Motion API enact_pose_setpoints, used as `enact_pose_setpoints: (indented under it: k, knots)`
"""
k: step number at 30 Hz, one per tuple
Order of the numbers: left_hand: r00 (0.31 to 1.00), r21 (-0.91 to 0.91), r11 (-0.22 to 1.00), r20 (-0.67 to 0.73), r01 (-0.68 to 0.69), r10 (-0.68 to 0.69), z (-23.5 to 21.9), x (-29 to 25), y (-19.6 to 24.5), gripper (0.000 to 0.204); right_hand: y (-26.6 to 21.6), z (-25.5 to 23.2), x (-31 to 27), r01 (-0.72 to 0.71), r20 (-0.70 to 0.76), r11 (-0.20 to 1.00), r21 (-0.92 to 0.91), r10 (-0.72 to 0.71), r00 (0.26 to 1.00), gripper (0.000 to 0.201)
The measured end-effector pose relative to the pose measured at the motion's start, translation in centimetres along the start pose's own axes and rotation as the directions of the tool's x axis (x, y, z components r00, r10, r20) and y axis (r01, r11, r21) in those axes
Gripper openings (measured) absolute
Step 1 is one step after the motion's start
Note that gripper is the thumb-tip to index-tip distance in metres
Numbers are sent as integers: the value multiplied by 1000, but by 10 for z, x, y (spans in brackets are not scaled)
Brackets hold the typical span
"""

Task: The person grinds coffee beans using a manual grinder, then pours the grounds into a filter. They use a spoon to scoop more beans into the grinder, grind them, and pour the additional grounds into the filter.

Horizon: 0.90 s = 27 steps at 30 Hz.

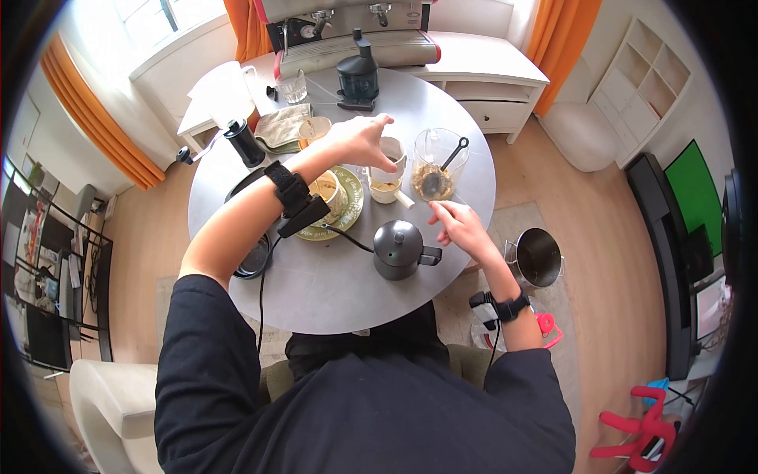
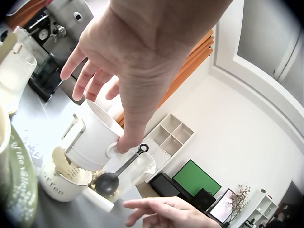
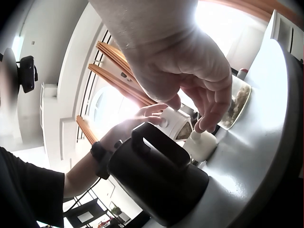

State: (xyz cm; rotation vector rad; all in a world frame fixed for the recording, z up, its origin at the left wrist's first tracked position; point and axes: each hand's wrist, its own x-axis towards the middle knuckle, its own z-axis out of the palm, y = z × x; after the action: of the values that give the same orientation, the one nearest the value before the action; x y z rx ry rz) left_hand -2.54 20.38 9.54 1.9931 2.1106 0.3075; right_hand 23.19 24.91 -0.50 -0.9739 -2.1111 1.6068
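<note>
My left hand [image 1: 359,142] reaches over the table and holds a white cup with a handle [image 2: 90,137], its thumb at the near side and its fingers spread past the rim. This cup hangs close over a smaller white mug [image 2: 59,187] lettered "coffee", which holds beige crumbs and a light slotted piece. The mug's straight white handle [image 1: 405,200] points toward my right hand [image 1: 462,227], which is loosely bent with nothing between its fingers. Beside the mug stands a clear jug [image 1: 422,146] with beige crumbs and a black spoon [image 2: 107,183] leaning in it.
A black lidded pot [image 1: 399,253] stands at the front of the round grey table [image 1: 316,296]. Left of the mug is a green plate [image 1: 355,213] bearing another cup. Behind are a hand grinder [image 1: 242,144], a folded cloth [image 1: 276,130] and a dark chopper [image 1: 357,75].
</note>
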Motion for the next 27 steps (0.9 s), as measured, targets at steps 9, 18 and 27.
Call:
enact_pose_setpoints:
  k: [9, 18, 27]
  knots:
    - [999, 7, 1000, 34, 14, -14, 6, 2, 0, 94, -3, 24, 53, -227, 227, 968, 109, 198, 953, 39]
    - [998, 1, 1000, 57, -10, 10, 14, -3, -5, 93, -8, 23, 63, -393, 365, 894, 215, 300, 881, 30]
    - [995, 1, 1000, -97, 13, -13, -43, -17, -17, 95, -67, 26, 77, -242, 277, 963, 120, 202, 939, 26]
